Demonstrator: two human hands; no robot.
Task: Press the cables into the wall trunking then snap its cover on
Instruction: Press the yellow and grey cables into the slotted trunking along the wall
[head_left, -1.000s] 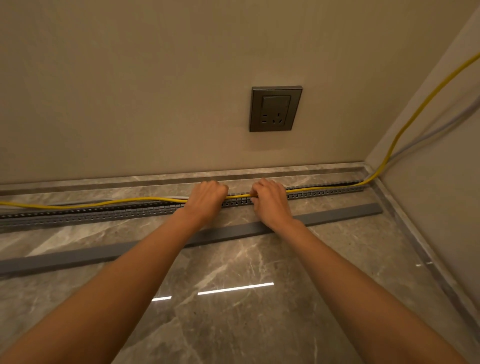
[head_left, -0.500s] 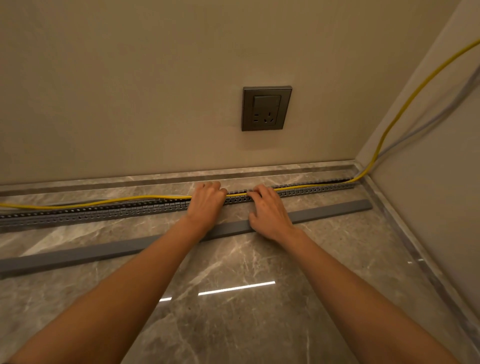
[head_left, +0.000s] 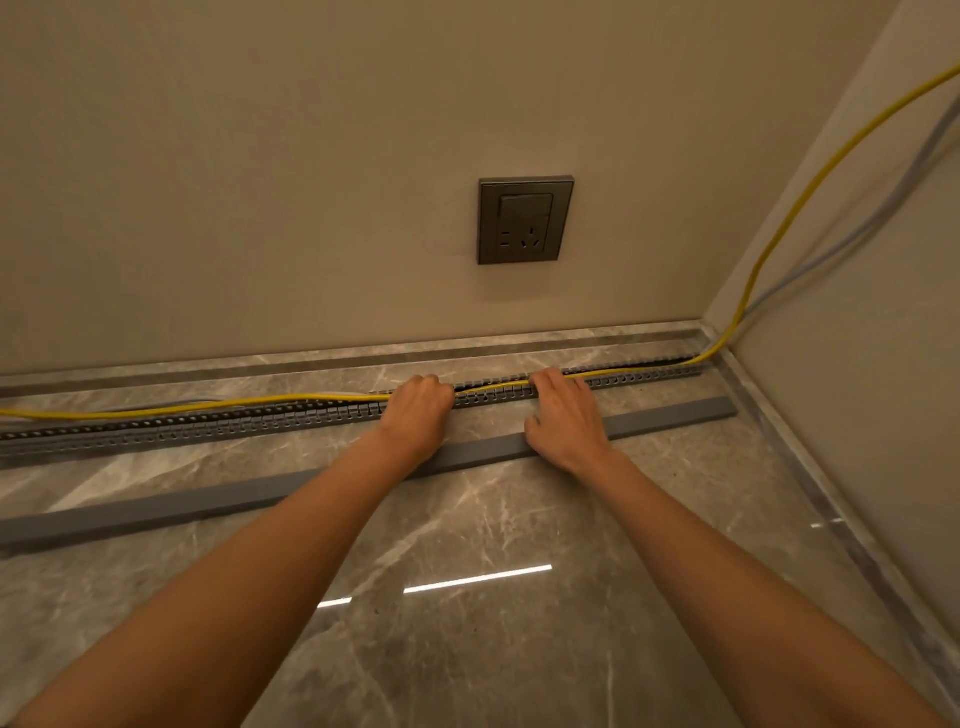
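Observation:
A grey slotted trunking (head_left: 208, 423) runs along the floor near the wall. A yellow cable (head_left: 156, 410) lies along its top, riding above the slots at the left and sitting lower at the right. A grey cable (head_left: 852, 234) climbs the right wall beside it. My left hand (head_left: 418, 410) is curled down on the trunking and yellow cable at the middle. My right hand (head_left: 563, 415) rests a hand's width to the right, fingertips on the yellow cable at the trunking's edge. The long grey cover (head_left: 208, 501) lies flat on the floor in front of the trunking, under my wrists.
A dark wall socket (head_left: 524, 221) sits above the trunking. The right wall meets the back wall at a corner (head_left: 709, 325), where both cables rise. A marble skirting strip (head_left: 260, 364) runs behind the trunking. Glossy marble floor lies near me.
My right hand has slid further right along the trunking, widening the gap between my hands. The left hand stays on the cable. The view has shifted slightly.

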